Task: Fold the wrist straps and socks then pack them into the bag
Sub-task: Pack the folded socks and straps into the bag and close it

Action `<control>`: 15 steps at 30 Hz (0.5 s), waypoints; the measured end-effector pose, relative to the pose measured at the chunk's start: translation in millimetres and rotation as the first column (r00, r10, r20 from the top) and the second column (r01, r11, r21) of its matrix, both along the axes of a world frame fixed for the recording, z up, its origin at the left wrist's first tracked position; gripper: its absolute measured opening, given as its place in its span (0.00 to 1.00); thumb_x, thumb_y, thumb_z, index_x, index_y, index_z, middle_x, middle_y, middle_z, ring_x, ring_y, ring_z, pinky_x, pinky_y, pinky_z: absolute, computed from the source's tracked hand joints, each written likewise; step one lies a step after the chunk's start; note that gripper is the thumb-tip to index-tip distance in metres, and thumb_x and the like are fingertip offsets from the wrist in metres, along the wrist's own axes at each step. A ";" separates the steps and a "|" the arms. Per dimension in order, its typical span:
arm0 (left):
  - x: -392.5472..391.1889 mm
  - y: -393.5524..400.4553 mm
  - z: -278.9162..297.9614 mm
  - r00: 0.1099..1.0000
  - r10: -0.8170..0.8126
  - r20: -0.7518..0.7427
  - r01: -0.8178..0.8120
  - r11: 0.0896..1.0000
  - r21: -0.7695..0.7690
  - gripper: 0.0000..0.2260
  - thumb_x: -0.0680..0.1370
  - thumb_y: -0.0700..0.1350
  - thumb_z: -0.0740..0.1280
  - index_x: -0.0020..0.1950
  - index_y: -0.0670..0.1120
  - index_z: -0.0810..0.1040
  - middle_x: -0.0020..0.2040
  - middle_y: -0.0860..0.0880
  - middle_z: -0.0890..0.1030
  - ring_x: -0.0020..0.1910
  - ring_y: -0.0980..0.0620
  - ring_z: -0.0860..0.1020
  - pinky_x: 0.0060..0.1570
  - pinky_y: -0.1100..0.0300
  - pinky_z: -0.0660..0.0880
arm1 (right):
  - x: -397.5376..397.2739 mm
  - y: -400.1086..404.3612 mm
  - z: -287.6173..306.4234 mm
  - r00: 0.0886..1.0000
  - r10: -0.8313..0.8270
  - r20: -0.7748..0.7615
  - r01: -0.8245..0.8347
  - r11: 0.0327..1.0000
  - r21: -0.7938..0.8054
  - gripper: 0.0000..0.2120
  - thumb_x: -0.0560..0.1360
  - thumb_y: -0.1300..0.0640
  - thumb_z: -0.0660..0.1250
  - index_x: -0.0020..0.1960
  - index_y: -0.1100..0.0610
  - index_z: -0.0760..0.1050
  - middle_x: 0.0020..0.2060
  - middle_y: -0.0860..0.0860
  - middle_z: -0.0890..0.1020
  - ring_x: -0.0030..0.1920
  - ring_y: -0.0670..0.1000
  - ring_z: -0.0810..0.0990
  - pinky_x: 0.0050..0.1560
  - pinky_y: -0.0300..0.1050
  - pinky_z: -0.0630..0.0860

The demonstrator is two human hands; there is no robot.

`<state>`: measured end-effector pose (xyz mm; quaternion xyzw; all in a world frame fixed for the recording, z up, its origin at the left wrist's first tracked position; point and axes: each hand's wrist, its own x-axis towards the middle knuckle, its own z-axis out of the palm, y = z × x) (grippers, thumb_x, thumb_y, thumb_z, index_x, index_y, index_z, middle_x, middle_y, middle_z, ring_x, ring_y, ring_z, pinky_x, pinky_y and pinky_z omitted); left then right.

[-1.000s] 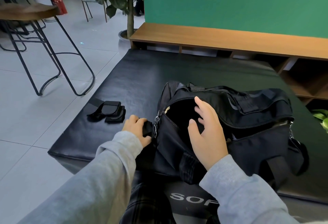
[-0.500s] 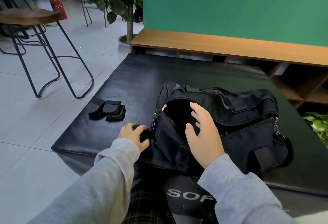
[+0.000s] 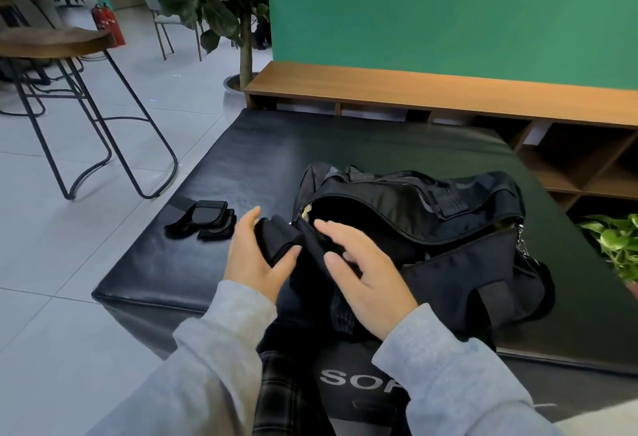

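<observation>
The left hand [image 3: 255, 256] holds a dark rolled bundle [image 3: 276, 239], probably folded socks though its make is hard to tell, fingers and thumb wrapped round it. The bundle sits just left of the mouth of the black bag [image 3: 414, 228], its long axis running near-to-far. The right hand [image 3: 366, 273] hovers over the near lip of the opening, fingers spread and loose, holding nothing. The left hand is nearer, so the move is likely a short push rightward into the bag. The folded wrist straps [image 3: 203, 218] lie farther left on the black mat [image 3: 310, 145].
</observation>
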<state>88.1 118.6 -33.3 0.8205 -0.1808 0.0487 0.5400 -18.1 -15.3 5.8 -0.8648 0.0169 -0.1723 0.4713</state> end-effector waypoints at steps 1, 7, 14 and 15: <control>-4.5 -4.9 6.3 0.999 -0.041 0.025 0.041 0.999 0.014 0.37 0.68 0.40 0.76 0.72 0.43 0.60 0.58 0.52 0.68 0.61 0.53 0.68 0.62 0.63 0.63 | 0.2 1.3 -0.1 0.999 0.041 -0.012 -0.041 0.999 0.002 0.19 0.78 0.52 0.59 0.63 0.31 0.65 0.67 0.40 0.70 0.68 0.34 0.63 0.67 0.35 0.63; -24.2 -30.1 28.4 0.976 -0.204 0.081 0.199 0.978 0.069 0.38 0.65 0.47 0.72 0.72 0.43 0.61 0.57 0.55 0.68 0.61 0.55 0.67 0.59 0.70 0.61 | -2.4 -6.3 -2.2 0.999 0.030 -0.040 -0.026 0.995 0.098 0.16 0.76 0.48 0.58 0.56 0.27 0.71 0.65 0.41 0.69 0.66 0.37 0.66 0.66 0.39 0.67; -33.5 -55.6 32.2 0.951 -0.279 0.135 0.266 0.958 0.111 0.35 0.67 0.38 0.73 0.71 0.42 0.62 0.60 0.52 0.68 0.63 0.51 0.68 0.62 0.69 0.62 | -9.0 -22.0 -1.5 0.995 -0.015 -0.094 0.031 0.986 0.161 0.12 0.78 0.50 0.59 0.50 0.33 0.76 0.50 0.43 0.78 0.52 0.39 0.76 0.53 0.29 0.70; -31.2 -55.9 28.5 0.941 -0.264 0.210 0.237 0.961 0.145 0.34 0.66 0.42 0.74 0.69 0.42 0.65 0.61 0.49 0.70 0.64 0.48 0.68 0.65 0.59 0.63 | -9.3 -25.0 -1.6 0.995 -0.046 -0.093 0.062 0.982 0.176 0.12 0.80 0.52 0.59 0.50 0.35 0.76 0.50 0.44 0.78 0.52 0.39 0.76 0.52 0.28 0.70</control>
